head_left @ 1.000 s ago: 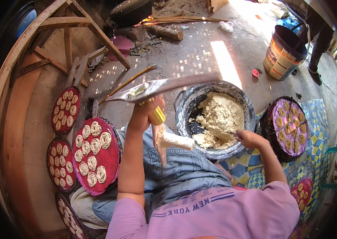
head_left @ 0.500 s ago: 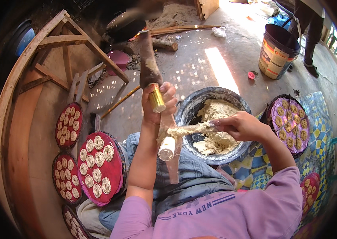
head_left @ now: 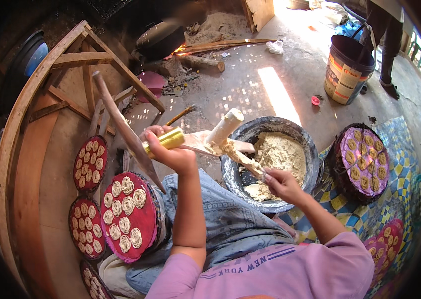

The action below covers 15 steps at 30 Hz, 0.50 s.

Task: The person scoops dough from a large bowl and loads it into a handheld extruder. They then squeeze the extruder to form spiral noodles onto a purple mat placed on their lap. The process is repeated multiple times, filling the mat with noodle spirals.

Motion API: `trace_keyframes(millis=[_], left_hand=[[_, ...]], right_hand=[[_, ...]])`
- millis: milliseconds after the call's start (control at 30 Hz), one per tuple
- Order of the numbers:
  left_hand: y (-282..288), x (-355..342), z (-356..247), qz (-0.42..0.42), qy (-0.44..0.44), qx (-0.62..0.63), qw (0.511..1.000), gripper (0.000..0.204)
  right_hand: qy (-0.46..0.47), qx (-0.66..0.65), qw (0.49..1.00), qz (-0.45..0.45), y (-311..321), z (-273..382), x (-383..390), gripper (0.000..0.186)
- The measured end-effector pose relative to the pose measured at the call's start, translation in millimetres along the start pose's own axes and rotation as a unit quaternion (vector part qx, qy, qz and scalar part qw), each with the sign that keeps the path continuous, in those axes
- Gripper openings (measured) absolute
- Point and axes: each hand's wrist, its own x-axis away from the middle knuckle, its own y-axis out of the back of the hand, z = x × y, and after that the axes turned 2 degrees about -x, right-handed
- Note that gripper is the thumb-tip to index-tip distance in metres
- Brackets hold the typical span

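Note:
My left hand [head_left: 168, 147] is closed round a wooden press [head_left: 128, 129] with long flat arms, beside a gold-coloured cylinder [head_left: 168, 138]. A pale round tube [head_left: 224, 125] sticks up from its board above the dark basin [head_left: 310, 149] of pale dough [head_left: 282, 154]. My right hand [head_left: 282, 187] grips a dough-coated stick [head_left: 240, 159], whose far end touches the press at the tube's base. Left of my legs, red round trays [head_left: 128, 222] hold several pale noodle nests. A pink-topped round tray [head_left: 362, 157] with browner nests stands right of the basin.
A wooden frame [head_left: 36, 74] stands at left. A dark pot [head_left: 158, 40] is by a small fire with logs [head_left: 203, 62]. A bucket [head_left: 347, 72] and a standing person [head_left: 387, 50] are at upper right; a patterned mat [head_left: 340, 204] lies at right.
The press has turned and tilted leftward, so its tube now points up and away from me. My right hand and stick have moved lower, toward the basin.

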Motion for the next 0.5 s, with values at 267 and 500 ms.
trace_keyframes(millis=[267, 500], left_hand=[[37.0, 29.3, 21.5, 0.179, -0.29, -0.331, 0.88, 0.02], [64.0, 35.6, 49.9, 0.214, -0.179, -0.366, 0.888, 0.019]], right_hand=[[-0.045, -0.139, 0.989, 0.018, -32.3, -6.9, 11.9, 0.037], [-0.05, -0.084, 0.994, 0.04, -25.8, 10.3, 12.2, 0.038]])
